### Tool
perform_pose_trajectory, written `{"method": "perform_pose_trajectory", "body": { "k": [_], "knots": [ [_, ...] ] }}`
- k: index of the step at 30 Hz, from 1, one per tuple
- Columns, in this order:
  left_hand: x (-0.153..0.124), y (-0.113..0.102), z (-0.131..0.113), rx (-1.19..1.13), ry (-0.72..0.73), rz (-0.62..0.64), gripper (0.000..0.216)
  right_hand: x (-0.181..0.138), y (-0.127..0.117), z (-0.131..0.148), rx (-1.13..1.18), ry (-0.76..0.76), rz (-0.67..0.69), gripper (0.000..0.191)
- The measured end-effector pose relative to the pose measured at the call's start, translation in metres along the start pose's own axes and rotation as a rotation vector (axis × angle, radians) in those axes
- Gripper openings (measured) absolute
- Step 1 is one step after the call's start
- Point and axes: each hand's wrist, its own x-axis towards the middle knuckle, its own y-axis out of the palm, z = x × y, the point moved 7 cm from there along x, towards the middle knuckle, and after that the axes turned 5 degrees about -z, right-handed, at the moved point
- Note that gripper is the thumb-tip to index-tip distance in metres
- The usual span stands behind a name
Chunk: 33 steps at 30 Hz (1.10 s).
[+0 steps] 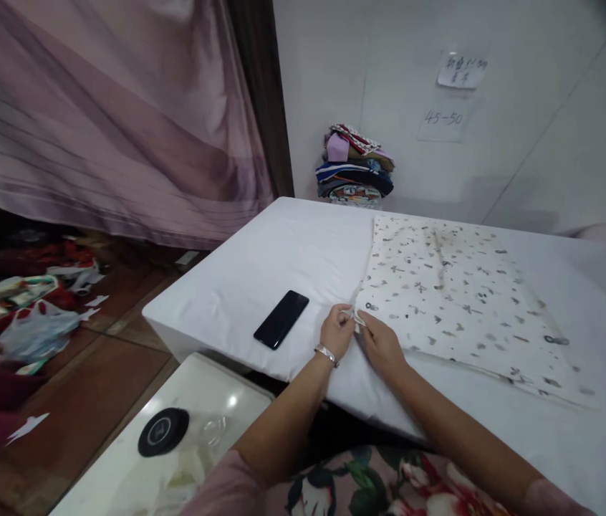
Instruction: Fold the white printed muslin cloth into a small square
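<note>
Pinched between both the left hand and right hand is the near corner of a patterned cloth, with a phone lying just beside them.

Background: white table, wall, cluttered floor.
Black phone lay flat on the table's left part; folded clothes sat stacked at its far edge against the wall; two paper notes stuck higher up; mauve curtain hung left; plastic bags littered the floor.
</note>
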Motion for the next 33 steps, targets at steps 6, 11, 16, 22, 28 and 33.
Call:
{"method": "perform_pose_trajectory", "body": {
  "k": [6, 11, 16, 22, 28, 33],
  "knots": [
    [-0.003, 0.0, -0.002, 0.075, 0.009, -0.028, 0.026, 0.011, -0.011, 0.001, 0.057, 0.069, 0.012, 0.037],
    [-0.008, -0.001, -0.009, 0.164, 0.033, -0.044, 0.029, 0.006, 0.005, 0.009, -0.121, -0.078, 0.097, 0.039],
    [-0.01, -0.001, -0.013, 0.127, 0.071, -0.057, 0.023, 0.001, 0.011, 0.008, -0.151, -0.159, 0.088, 0.041],
    [-0.012, -0.001, -0.007, 0.052, 0.074, -0.052, 0.026, -0.001, 0.013, 0.001, -0.124, -0.178, 0.059, 0.044],
    [-0.016, 0.0, -0.01, -0.024, 0.062, -0.008, 0.034, -0.002, 0.011, -0.001, -0.09, -0.146, 0.082, 0.046],
    [-0.018, 0.0, -0.014, -0.036, 0.046, 0.0, 0.034, -0.001, 0.01, 0.001, -0.073, -0.138, 0.09, 0.045]
  ]
}}
